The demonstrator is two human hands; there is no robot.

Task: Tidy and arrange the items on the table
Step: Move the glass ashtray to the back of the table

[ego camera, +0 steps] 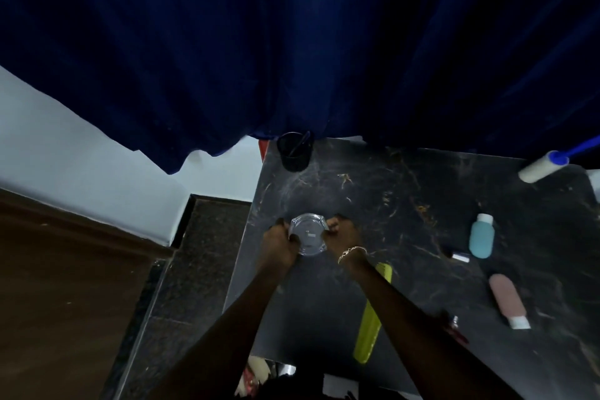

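Both forearms reach forward from the bottom of the view over the dark marbled table [422, 204], which fills the lower right and carries everything else. Behind it hangs a deep blue curtain [292, 42], the largest thing in sight. On the table, going down in size: a long yellow-green comb [370, 328] lying partly under the right forearm, a white lint roller [540, 167] with a blue handle at the far right edge, a black mesh pen cup [294, 151] at the far left corner, a pink tube [508, 300], a teal bottle [481, 236], and 2 small items too blurred to name.

The left hand [279, 245] and right hand [341, 234] each clasp an opposite side of the clear glass ashtray [306, 234], fingers curled over its rim. It sits near the table's left side; I cannot tell whether it rests on the surface or is slightly lifted.

To place it well, I would keep both grips even so the slick glass stays level, and set it down gently on the hard top, away from the left edge.

The ashtray is round, thick-walled and transparent, with notches in its rim and nothing visible inside.
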